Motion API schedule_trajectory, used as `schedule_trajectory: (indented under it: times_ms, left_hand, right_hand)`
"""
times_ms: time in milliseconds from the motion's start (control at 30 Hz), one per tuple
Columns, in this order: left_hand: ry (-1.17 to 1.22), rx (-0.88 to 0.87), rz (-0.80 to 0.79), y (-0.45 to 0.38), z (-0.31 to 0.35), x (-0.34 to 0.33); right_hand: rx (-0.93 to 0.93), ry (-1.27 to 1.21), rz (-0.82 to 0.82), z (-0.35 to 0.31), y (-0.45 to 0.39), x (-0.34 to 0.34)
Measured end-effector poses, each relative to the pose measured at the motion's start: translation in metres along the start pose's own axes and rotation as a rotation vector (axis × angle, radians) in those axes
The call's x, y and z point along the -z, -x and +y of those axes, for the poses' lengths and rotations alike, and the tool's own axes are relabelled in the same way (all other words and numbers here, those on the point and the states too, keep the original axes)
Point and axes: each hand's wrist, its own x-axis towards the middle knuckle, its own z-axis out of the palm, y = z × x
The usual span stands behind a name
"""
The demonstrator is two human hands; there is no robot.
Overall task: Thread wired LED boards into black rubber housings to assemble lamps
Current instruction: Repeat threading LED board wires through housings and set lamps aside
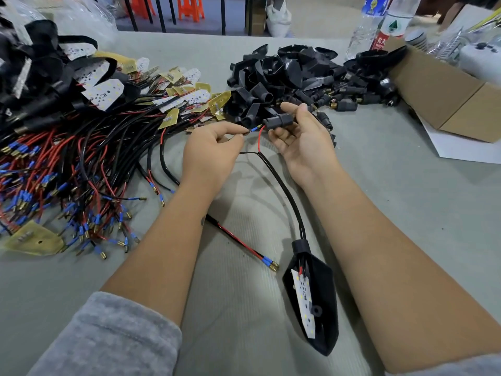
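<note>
My right hand point(301, 139) holds a small black rubber connector point(279, 121) between thumb and fingers above the table. My left hand point(210, 150) pinches a black wire with a blue-sleeved terminal point(253, 130) right at the connector's mouth. A red wire point(259, 141) runs into the connector beside it. Both wires join a black cable point(287, 195) that leads down to a black rubber housing point(315, 302) lying between my forearms, with a white LED board point(303, 305) inside it.
A heap of wired LED boards point(81, 147) covers the left of the grey table point(406, 185). Black housings and connectors point(292, 74) are piled at the back centre. A cardboard box point(447, 99) and water bottles point(379, 20) stand at the back right. A loose cable point(244, 246) lies under my left forearm.
</note>
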Motion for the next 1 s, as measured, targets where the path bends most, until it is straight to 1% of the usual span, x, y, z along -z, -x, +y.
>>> schedule_trajectory:
  times_ms: [133,400,667,833,1000]
  left_hand:
    - [0.006,-0.016,0.017,0.0001,0.0008,0.0009]
    - [0.000,-0.017,0.011,0.0006,0.0019,0.0001]
    - [-0.008,-0.031,-0.004,0.0012,0.0029,0.0004]
    - [-0.055,-0.043,-0.040,0.0027,0.0037,-0.0006]
    - [-0.068,-0.043,0.001,0.0012,0.0038,-0.0007]
  right_hand:
    - [0.001,-0.004,0.013,0.0005,-0.0015,0.0001]
    - [0.018,0.035,-0.012,0.0011,-0.0001,-0.0001]
    - [0.022,0.033,0.001,0.0015,-0.0002,0.0004]
    - [0.020,0.028,0.003,0.0008,0.0002,0.0003]
    - [0.022,0.036,-0.013,0.0001,0.0020,-0.0002]
